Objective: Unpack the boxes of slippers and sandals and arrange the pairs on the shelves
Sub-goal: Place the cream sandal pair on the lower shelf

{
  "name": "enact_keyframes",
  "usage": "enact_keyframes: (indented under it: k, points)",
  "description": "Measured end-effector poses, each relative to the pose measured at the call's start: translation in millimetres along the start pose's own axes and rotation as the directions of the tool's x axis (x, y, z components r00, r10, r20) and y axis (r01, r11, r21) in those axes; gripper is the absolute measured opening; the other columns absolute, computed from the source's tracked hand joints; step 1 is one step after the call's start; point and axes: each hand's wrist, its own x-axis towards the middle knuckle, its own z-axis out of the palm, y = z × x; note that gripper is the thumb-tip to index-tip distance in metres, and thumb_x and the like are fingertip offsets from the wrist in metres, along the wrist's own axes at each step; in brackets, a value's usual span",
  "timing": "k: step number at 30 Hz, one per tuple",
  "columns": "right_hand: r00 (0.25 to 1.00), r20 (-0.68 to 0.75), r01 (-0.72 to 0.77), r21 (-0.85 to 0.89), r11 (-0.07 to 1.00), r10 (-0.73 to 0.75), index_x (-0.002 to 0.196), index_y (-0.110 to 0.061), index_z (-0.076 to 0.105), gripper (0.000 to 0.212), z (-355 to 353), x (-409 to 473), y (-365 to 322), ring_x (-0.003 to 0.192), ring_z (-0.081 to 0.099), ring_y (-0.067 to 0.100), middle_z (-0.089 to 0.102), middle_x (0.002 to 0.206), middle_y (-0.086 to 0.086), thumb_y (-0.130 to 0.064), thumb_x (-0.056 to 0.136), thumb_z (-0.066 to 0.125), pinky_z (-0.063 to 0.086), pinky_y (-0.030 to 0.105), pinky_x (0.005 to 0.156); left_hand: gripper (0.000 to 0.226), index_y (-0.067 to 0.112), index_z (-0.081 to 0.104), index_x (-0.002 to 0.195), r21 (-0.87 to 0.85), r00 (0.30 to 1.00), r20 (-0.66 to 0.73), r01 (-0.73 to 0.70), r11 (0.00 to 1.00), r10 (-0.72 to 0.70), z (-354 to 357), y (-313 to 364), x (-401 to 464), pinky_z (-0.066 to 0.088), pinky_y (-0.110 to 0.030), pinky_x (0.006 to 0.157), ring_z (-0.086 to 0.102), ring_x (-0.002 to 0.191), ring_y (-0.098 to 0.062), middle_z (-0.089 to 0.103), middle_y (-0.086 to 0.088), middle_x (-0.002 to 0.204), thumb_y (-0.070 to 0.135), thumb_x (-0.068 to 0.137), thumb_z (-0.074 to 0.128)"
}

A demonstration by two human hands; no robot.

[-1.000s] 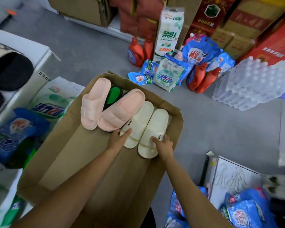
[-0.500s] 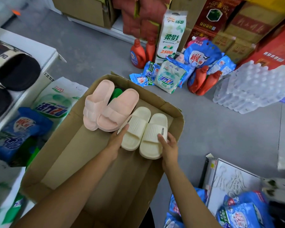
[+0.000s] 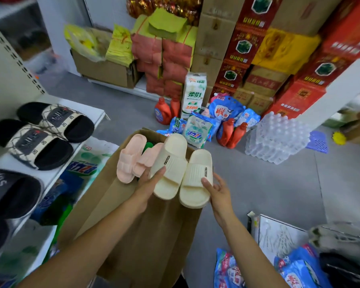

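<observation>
A pair of cream slide slippers is lifted above the open cardboard box (image 3: 116, 196). My left hand (image 3: 148, 181) grips the left cream slipper (image 3: 170, 165) from its outer side, thumb over the strap. My right hand (image 3: 218, 190) grips the right cream slipper (image 3: 197, 177) at its outer edge. A pink pair (image 3: 131, 159) lies in the box behind my left hand, with something green (image 3: 148, 145) underneath. On the white shelf (image 3: 50, 175) at the left stand black slides with patterned straps (image 3: 42, 134).
Detergent bags (image 3: 200, 129), red bottles (image 3: 233, 134) and a wrapped pack of water bottles (image 3: 276, 138) sit on the grey floor ahead. Stacked cartons (image 3: 268, 59) fill the back. More blue bags (image 3: 299, 271) and a white box (image 3: 279, 235) lie at the lower right.
Both hands have lifted the cream pair up out of the box toward me. My head has tilted up, bringing the shelf and stacked cartons into view.
</observation>
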Motion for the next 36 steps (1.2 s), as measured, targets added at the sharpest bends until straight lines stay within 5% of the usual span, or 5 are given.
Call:
enact_keyframes:
  k: [4,15,19,22,36]
  points:
    - [0.995,0.035,0.097,-0.040,0.995,-0.095,0.134,-0.016,0.051,0.056,11.8,-40.7,-28.2,0.108,0.069,0.030,0.069,0.120,0.010,-0.014,0.084,0.075,0.054,0.052,0.095,0.091,0.034,0.054,0.139,-0.026,0.995,-0.002,-0.097,0.995,0.097,-12.9,31.2,-54.1,0.051,-0.048,0.104,0.065,0.117,-0.020,0.069,0.007,0.128,0.069,0.059,0.082]
    - [0.908,0.361,0.256,-0.075,0.964,-0.213,0.129,-0.028,0.055,0.097,54.4,-117.9,-71.7,0.109,0.069,0.023,0.072,0.119,0.004,-0.052,0.044,0.096,0.053,0.051,0.097,0.033,0.031,0.059,0.113,-0.122,0.942,-0.205,-0.294,0.948,0.266,-61.1,56.8,-188.8,0.058,-0.039,0.087,0.070,0.105,-0.024,0.072,-0.002,0.117,0.034,0.086,0.077]
    - [0.851,0.482,0.288,-0.101,0.952,-0.206,0.119,-0.032,0.060,0.063,60.5,-138.1,-76.6,0.111,0.068,0.021,0.071,0.121,0.004,-0.035,0.065,0.091,0.051,0.051,0.101,0.072,0.021,0.054,0.133,-0.143,0.887,-0.328,-0.386,0.911,0.325,-64.3,48.3,-235.4,0.059,-0.041,0.085,0.071,0.105,-0.025,0.071,-0.004,0.121,0.040,0.072,0.087]
    - [0.802,0.559,0.332,-0.129,0.934,-0.208,0.122,-0.029,0.061,0.085,60.3,-156.2,-78.4,0.113,0.067,0.019,0.070,0.122,0.003,-0.054,0.048,0.094,0.050,0.050,0.102,0.095,0.023,0.052,0.137,-0.130,0.826,-0.428,-0.458,0.879,0.367,-61.7,35.3,-274.1,0.056,-0.049,0.095,0.070,0.109,-0.029,0.069,-0.008,0.126,0.050,0.054,0.088]
    - [0.491,0.871,0.348,-0.178,0.921,-0.018,0.124,-0.027,0.059,0.087,87.0,-284.8,-29.1,0.117,0.065,0.020,0.067,0.128,0.002,-0.053,0.049,0.093,0.051,0.050,0.102,0.059,0.030,0.058,0.122,-0.102,0.536,-0.779,-0.620,0.778,0.325,-82.5,-64.7,-461.0,0.056,-0.032,0.079,0.070,0.105,-0.020,0.069,0.001,0.123,0.037,0.071,0.087]
